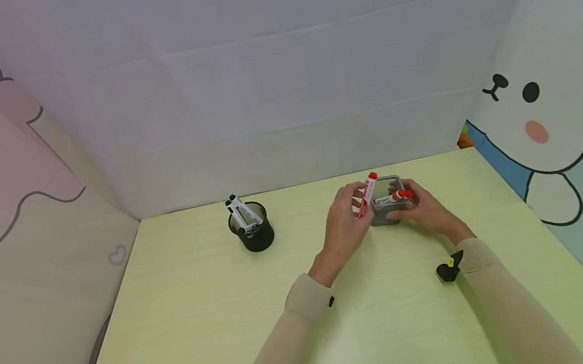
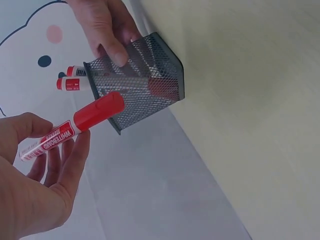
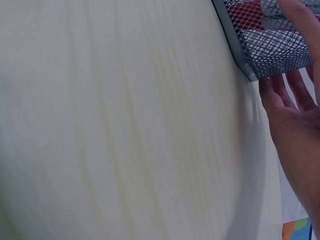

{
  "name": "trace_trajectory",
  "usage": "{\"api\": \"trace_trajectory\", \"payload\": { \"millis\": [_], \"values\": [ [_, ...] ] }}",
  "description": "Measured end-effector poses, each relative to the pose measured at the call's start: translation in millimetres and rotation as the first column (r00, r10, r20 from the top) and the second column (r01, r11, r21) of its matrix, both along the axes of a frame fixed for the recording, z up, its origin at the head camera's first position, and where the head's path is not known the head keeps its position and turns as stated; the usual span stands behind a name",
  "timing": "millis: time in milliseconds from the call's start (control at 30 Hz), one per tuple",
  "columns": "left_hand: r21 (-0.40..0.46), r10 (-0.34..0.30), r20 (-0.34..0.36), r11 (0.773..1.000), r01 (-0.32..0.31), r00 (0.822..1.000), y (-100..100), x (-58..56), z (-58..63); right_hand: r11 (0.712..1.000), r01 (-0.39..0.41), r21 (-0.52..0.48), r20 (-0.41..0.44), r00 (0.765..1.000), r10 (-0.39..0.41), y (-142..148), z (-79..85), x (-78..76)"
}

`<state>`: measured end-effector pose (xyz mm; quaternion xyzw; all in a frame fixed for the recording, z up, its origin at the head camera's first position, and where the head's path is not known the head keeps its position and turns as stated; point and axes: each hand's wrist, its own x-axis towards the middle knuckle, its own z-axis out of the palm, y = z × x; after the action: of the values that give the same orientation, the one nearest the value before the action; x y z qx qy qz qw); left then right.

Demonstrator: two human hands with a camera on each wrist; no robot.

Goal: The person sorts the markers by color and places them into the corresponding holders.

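Note:
A red whiteboard marker (image 2: 62, 134) is pinched between the thumb and fingers of my left hand (image 1: 345, 221), beside a square grey mesh pen holder (image 1: 388, 215). In the left wrist view its red cap points toward the holder's mesh side. My right hand (image 1: 426, 209) grips the holder from the right, thumb on the near side and fingers around the far side. Red and white markers (image 2: 75, 83) stand inside the holder, their ends sticking out over the rim. The right wrist view shows only part of the mesh holder (image 3: 275, 45) and the right hand (image 3: 300, 120).
On the left of the pale yellow table (image 1: 220, 318) stands a round black mesh pen cup (image 1: 258, 239), with black-and-white markers (image 1: 244, 213) leaning in it. A white cloth (image 1: 261, 91) hangs behind the table; printed cloths flank both sides.

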<state>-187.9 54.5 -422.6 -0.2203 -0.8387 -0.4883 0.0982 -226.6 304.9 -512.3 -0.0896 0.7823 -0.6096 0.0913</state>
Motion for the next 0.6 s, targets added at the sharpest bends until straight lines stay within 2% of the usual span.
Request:
{"api": "trace_trajectory", "payload": {
  "millis": [300, 600],
  "values": [
    [0.061, -0.062, -0.038, 0.996, 0.064, 0.997, 11.4, -15.5, 9.3, 1.000, -0.008, 0.012, -0.014, 1.000, 0.009, 3.2, 0.4, -0.9],
    [0.122, -0.129, -0.061, 0.983, 0.136, 0.990, 24.5, -23.2, 12.2, 1.000, -0.016, 0.025, -0.016, 1.000, 0.016, 4.7, -2.2, -0.9]
  ]
}}
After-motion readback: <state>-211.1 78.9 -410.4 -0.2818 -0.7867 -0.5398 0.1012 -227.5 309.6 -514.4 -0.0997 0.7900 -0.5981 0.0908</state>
